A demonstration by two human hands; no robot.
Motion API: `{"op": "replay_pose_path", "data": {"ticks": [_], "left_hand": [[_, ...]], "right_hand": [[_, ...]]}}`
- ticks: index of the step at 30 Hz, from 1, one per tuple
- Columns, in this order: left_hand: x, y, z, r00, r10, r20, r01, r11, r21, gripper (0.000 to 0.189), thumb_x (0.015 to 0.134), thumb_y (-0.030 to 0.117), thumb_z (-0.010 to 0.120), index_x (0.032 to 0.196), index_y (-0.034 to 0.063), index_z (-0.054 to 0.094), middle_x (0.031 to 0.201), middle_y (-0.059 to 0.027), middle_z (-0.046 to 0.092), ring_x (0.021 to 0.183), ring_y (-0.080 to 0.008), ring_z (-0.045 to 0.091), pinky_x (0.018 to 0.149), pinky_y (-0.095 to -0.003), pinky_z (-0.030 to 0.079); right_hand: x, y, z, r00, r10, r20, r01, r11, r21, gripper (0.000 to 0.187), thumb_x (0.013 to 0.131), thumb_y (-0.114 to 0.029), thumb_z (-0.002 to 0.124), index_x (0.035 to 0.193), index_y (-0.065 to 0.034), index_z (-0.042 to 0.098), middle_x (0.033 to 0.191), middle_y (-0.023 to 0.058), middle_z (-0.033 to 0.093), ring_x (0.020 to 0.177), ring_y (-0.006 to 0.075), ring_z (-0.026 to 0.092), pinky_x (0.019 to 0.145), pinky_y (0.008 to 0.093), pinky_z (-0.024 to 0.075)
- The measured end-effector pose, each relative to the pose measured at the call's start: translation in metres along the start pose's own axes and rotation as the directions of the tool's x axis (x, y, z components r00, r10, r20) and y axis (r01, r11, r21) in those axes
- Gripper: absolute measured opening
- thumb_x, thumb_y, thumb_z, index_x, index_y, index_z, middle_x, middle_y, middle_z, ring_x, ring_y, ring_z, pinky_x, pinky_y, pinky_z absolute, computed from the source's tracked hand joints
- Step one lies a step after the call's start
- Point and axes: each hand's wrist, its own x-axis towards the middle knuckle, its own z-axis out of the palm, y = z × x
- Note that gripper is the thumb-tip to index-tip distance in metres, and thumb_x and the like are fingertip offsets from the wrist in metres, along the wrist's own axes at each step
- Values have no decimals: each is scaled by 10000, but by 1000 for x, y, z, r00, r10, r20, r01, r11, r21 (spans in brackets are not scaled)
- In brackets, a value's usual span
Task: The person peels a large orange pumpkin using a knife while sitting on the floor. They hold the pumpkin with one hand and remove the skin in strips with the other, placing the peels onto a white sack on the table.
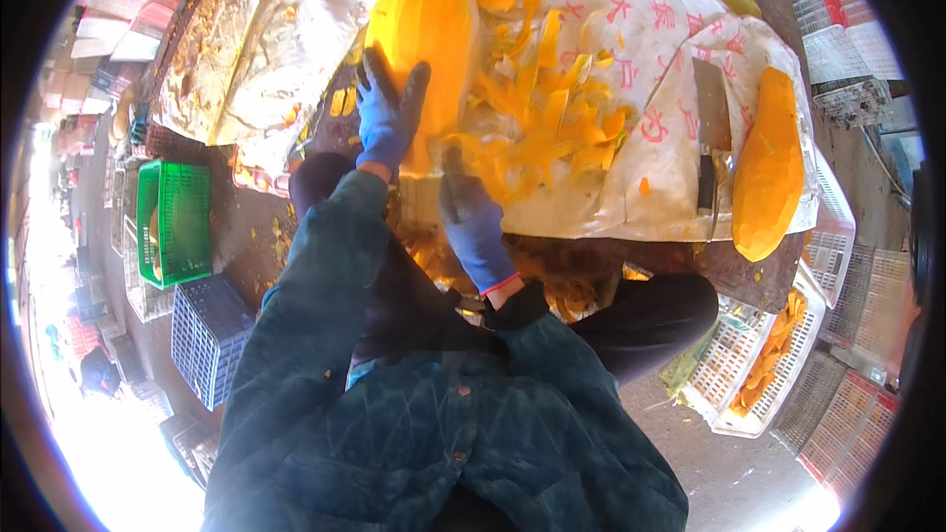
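Observation:
A large peeled orange squash or pumpkin (425,29) lies lengthwise on a white plastic sheet (576,214) over the table. My left hand (388,114), in a blue and dark glove, rests spread on the squash's left side, thumb and fingers apart. My right hand (473,218), gloved alike, is at its near end, fingers pointing away; it is blurred, and whether it grips anything cannot be made out. Orange peelings (554,111) are heaped right of the squash. Farther right lie a cleaver (712,107) with a dark handle and a second peeled squash (770,166).
A green crate (174,222) and a dark blue crate (211,340) stand on the floor to the left. At the lower right a white crate (791,377) holds orange pieces. More peelings (576,295) lie below the table's near edge, between the knees. Stacked crates line both sides.

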Motion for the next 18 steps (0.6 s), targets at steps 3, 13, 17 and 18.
{"op": "replay_pose_path", "data": {"ticks": [3,13,17,18], "left_hand": [[-1,-6,-2,1000,13,-16,-13,1000,-23,1138,922,774,605,1686,42,186,1679,-348,251,1537,-546,266,1251,-569,280],[-1,5,-2,999,-51,6,52,994,-96,1200,869,809,646,1701,82,176,1702,-328,232,1570,-531,212,1269,-567,250],[-3,-6,-1,998,-60,-16,57,987,-152,1213,858,805,664,1693,63,191,1703,-307,248,1545,-538,253,1258,-576,270],[-1,-6,-3,998,-59,-12,56,986,-155,1216,857,805,665,1690,56,193,1703,-303,253,1538,-541,264,1256,-577,273]], "right_hand": [[-29,-26,-22,996,9,91,-11,1000,19,559,926,-53,735,1471,-89,621,915,163,688,783,349,691,723,438,559],[-52,21,9,995,8,101,-1,997,-71,322,970,-82,718,1292,-80,707,968,122,729,820,349,690,690,412,577],[-40,-11,-3,998,-60,-6,59,994,-87,247,910,-4,747,1151,-61,739,946,151,725,814,357,707,693,404,583],[-40,-11,-4,995,-80,-50,79,996,-38,316,892,26,749,1196,-57,734,953,157,727,824,360,714,704,394,584]]}}
